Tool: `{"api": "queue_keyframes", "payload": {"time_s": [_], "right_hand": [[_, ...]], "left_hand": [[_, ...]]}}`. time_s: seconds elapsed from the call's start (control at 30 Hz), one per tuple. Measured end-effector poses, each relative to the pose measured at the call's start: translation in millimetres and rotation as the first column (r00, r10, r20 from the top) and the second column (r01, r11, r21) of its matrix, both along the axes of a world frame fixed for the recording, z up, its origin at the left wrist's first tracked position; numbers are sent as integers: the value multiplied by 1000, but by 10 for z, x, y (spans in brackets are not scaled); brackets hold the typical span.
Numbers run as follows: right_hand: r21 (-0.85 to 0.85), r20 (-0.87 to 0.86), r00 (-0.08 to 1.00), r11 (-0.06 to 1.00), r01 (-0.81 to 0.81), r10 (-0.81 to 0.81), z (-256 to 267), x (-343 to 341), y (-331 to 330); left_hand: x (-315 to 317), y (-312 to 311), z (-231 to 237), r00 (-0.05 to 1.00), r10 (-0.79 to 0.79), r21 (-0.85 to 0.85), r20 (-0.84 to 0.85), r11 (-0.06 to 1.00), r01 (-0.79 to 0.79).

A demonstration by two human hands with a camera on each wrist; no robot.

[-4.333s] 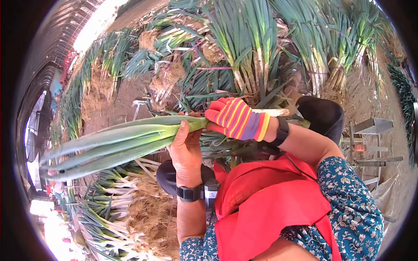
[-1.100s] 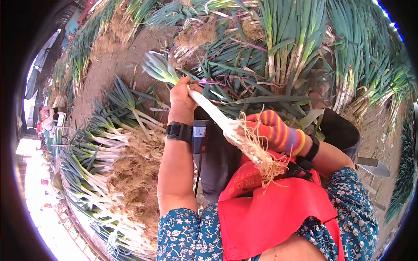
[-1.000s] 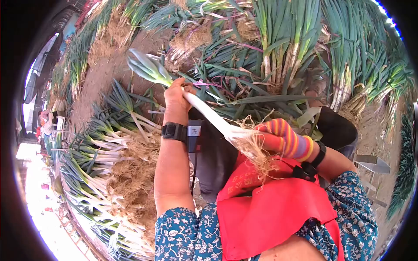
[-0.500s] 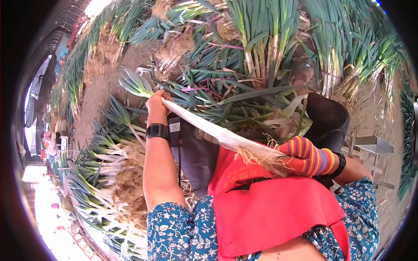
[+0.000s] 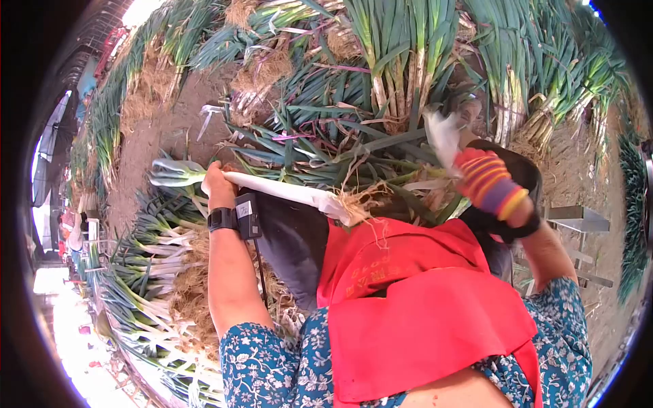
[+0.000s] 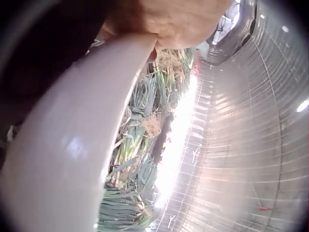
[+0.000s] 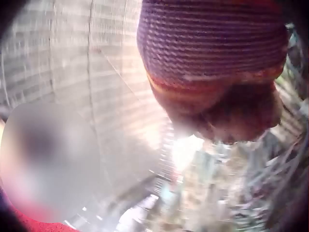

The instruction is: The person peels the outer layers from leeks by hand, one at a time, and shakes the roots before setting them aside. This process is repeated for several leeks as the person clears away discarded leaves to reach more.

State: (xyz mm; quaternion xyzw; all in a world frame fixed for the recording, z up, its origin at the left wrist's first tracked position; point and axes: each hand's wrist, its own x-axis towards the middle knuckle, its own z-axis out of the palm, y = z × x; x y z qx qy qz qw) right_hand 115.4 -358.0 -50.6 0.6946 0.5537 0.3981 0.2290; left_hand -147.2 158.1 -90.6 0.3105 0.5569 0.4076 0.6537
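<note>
My bare left hand [image 5: 218,183] grips a leek [image 5: 279,188] just below its green leaves, with the white stalk and roots extending right over the lap. In the left wrist view, the white stalk [image 6: 72,135] runs down from the left hand [image 6: 169,21]. My right hand [image 5: 488,182], in a striped glove, is away from that leek at the right knee. A blurred whitish, leaf-like piece [image 5: 445,139] reaches up from its fingers. The right wrist view shows the gloved right hand [image 7: 212,63] from the cuff side, its fingertips blurred.
Rooted leeks [image 5: 153,272] lie piled at the left. Standing bundles [image 5: 401,61] and others line the far side. Loose leaves [image 5: 408,187] lie between the knees. A metal stand [image 5: 578,219] is at the right, and a red apron [image 5: 422,319] covers the lap.
My right hand has left the leek's root end and moved up to the right, with a pale piece at its fingers. My left hand has moved left and lower, still gripping the leek.
</note>
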Motion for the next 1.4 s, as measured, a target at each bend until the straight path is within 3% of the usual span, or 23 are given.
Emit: {"api": "queue_keyframes", "payload": {"time_s": [0.03, 0.1, 0.17, 0.23, 0.33, 0.37, 0.4, 0.43, 0.53, 0.63, 0.7, 0.73, 0.77, 0.87, 0.9, 0.97, 1.07, 1.13, 1.17, 1.2, 1.23, 1.33, 1.4], "right_hand": [[4, -573, 818, 999, -53, 45, 95, -127, 284], [76, -954, 291, 997, -21, 79, 386, -423, 686], [317, -948, -36, 941, -121, 315, 464, -668, 999], [305, -712, -674, 951, -43, 198, 467, -929, 1211], [94, -221, -975, 995, -24, -2, 255, -1017, 1375], [90, -219, -976, 996, -28, -7, 280, -1006, 1333], [402, -732, -647, 903, -154, 215, 348, -937, 1205], [522, -837, -100, 732, -438, 538, 415, -868, 1057], [561, -820, -129, 739, -374, 557, 603, -717, 674], [74, -452, -856, 967, 244, 251, 803, -547, 506], [-50, -328, -926, 975, 215, 188, 312, -317, 457], [-81, -910, -411, 995, 58, -50, 27, -294, 498], [-179, -903, 400, 984, -17, -158, -156, -283, 638], [116, -810, 553, 977, -177, 196, -361, -412, 919], [119, -809, 554, 977, -175, 197, -371, -421, 1017], [-126, -990, -44, 987, -98, -131, -360, -427, 1172], [-283, -958, 14, 941, -183, -285, -493, -357, 1310], [-326, -943, -18, 931, -164, -333, -805, -190, 1313], [-301, -947, -82, 946, -123, -311, -827, -83, 1348], [-269, -949, -144, 958, -94, -281, -871, 51, 1398], [-238, -963, -130, 971, -2, -236, -968, 208, 1444], [-225, -945, -294, 941, 255, -146, -1297, 772, 1574], [-225, -944, -316, 886, 405, -95, -1567, 1133, 1699]], "left_hand": [[54, -73, 83, 999, 22, 1, 29, 1000, -22], [112, -219, 170, 994, 68, -21, 90, 998, -66], [152, -249, 189, 997, 45, -13, 68, 999, -44], [153, -188, 104, 995, 28, -12, 97, 1000, -27], [146, -169, 96, 990, 11, -82, 138, 997, 0], [114, -143, 78, 993, -14, -91, 118, 996, 25], [87, -122, 51, 994, -38, -102, 100, 994, 49], [27, -64, -26, 995, -31, -113, 100, 993, 42], [-215, 200, -288, 988, -51, -145, 148, 987, 73], [-211, 17, -106, 999, -46, -94, 19, 994, 48], [-210, -35, -175, 992, -3, -90, 125, 996, 14], [-227, -87, -191, 999, -46, 81, -3, 996, 46], [-180, -151, -78, 999, 45, 77, 24, 996, -46], [65, -298, 343, 943, 293, 23, 155, 954, -300], [87, -305, 386, 952, 260, 38, 159, 962, -269], [-220, 181, 168, 954, 202, 265, -223, 954, -141], [-877, 609, 406, 873, -18, 616, -487, 702, 358], [-1669, 1594, 528, 806, -227, 385, -547, 787, 483], [-2106, 1922, 525, 447, 74, 448, -891, 288, 846], [-1966, 1496, 842, 548, -61, 416, -835, 582, 699], [-2419, 1770, 776, 53, 417, 156, -907, 218, 963], [-2724, 1834, 516, 540, -242, 204, -806, 743, 637], [-2162, 1209, 583, 814, -172, 72, -555, 965, 253]]}}
